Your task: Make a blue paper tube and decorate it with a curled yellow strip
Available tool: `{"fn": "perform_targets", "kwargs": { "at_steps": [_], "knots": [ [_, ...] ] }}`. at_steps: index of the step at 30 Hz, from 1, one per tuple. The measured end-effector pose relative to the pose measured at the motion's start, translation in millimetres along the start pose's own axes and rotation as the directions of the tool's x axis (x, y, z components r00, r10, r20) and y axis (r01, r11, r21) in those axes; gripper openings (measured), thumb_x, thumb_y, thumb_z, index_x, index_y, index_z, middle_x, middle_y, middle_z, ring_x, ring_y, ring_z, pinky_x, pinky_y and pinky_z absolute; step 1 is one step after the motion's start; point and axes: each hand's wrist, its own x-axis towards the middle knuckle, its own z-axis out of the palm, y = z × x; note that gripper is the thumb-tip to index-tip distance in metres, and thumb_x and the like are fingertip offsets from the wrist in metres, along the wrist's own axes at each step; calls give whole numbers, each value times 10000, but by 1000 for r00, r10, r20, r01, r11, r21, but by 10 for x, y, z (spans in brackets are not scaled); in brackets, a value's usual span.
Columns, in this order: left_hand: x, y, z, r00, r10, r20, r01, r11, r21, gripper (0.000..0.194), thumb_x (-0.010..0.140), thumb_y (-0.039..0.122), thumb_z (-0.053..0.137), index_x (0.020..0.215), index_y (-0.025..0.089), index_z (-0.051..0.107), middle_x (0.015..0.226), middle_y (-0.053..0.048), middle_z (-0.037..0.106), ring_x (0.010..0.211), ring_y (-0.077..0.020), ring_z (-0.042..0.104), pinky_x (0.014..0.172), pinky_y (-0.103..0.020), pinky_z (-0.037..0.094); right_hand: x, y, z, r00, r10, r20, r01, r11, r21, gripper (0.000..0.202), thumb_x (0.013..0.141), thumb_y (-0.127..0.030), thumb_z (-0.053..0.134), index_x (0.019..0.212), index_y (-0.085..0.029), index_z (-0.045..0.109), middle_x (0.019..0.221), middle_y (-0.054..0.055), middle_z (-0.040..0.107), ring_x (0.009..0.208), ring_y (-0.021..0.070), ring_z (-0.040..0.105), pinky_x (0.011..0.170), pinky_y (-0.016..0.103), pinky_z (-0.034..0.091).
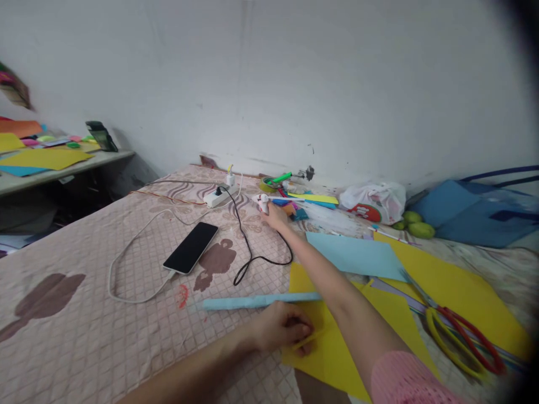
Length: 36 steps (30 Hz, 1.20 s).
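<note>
My right hand (275, 217) reaches far forward across the bed and is closed around a white hot glue gun (263, 201). A black cord runs from near it. My left hand (286, 328) is curled at the lower middle, pinching a thin yellow paper strip (314, 336) above a yellow sheet (362, 336). Just beyond that hand lies a long light-blue rolled paper stick (252, 302). Scissors (446, 325) with one red and one yellow handle rest on the papers to the right.
A black-screened phone (191, 248) charges on a white cable, left of the black cord. A power strip (221, 195) stands near the wall. Tape (266, 184), a plastic bag (374, 201), green fruits (421, 230) and a blue bag (475, 213) line the back right.
</note>
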Motion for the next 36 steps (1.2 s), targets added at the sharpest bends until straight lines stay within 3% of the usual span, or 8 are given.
{"fn": "perform_targets", "kwargs": {
  "at_steps": [5, 11, 17, 22, 26, 32, 36],
  "knots": [
    [2, 3, 1, 1000, -9, 7, 9, 1000, -27, 419, 724, 539, 599, 825, 133, 568, 658, -26, 607, 525, -106, 559, 542, -231, 428, -17, -44, -15, 1000, -20, 18, 20, 1000, -13, 347, 894, -386, 409, 1125, -143, 499, 1081, 149, 628, 1011, 244, 583, 812, 311, 424],
    [-16, -9, -21, 1000, 7, 10, -7, 997, 71, 345, 795, 467, 547, 858, 130, 590, 718, -43, 628, 572, -112, 571, 570, -231, 437, -78, -58, -62, 999, -35, -7, 35, 999, -30, 527, 852, -482, 459, 1239, -130, 398, 1229, 181, 535, 1109, 280, 515, 850, 339, 418],
    [-11, -15, -18, 1000, 10, 5, -10, 997, 75, 323, 803, 443, 543, 859, 128, 591, 714, -45, 625, 625, -132, 597, 561, -221, 423, -184, -41, -102, 999, -33, -43, 32, 999, -39, 594, 840, -501, 469, 1281, -120, 352, 1249, 197, 498, 1066, 295, 531, 806, 350, 435],
    [-16, 13, -25, 999, 30, 25, -32, 996, 85, 357, 798, 464, 550, 874, 118, 590, 708, -43, 626, 606, -112, 574, 576, -219, 416, -380, 13, -188, 996, -47, -74, 44, 998, -38, 477, 883, -470, 390, 1237, -151, 408, 1225, 159, 509, 1032, 265, 540, 734, 316, 434],
    [-14, 1, -35, 999, 14, 29, -16, 997, 73, 380, 782, 479, 570, 898, 117, 577, 717, -42, 634, 604, -114, 574, 595, -232, 424, -738, 372, -497, 994, -104, -34, 103, 994, -32, 310, 894, -389, 403, 1126, -209, 503, 1137, 75, 578, 981, 191, 557, 729, 263, 407],
    [4, -8, -44, 999, -18, 29, 15, 996, 88, 370, 794, 472, 565, 905, 119, 566, 734, -43, 647, 589, -98, 569, 573, -214, 394, -1535, 1349, -1186, 987, -114, 114, 125, 987, -98, 169, 817, -345, 520, 897, -212, 587, 811, 12, 642, 749, 155, 580, 601, 237, 349],
    [1, 59, -27, 998, -58, 17, 55, 992, 117, 378, 788, 473, 572, 901, 112, 562, 702, -36, 644, 551, -84, 548, 526, -197, 355, -1998, 1639, -1198, 986, -54, 156, 86, 975, -206, 263, 685, -243, 623, 940, -204, 573, 929, 42, 618, 700, 161, 572, 543, 239, 295]
  ]
}}
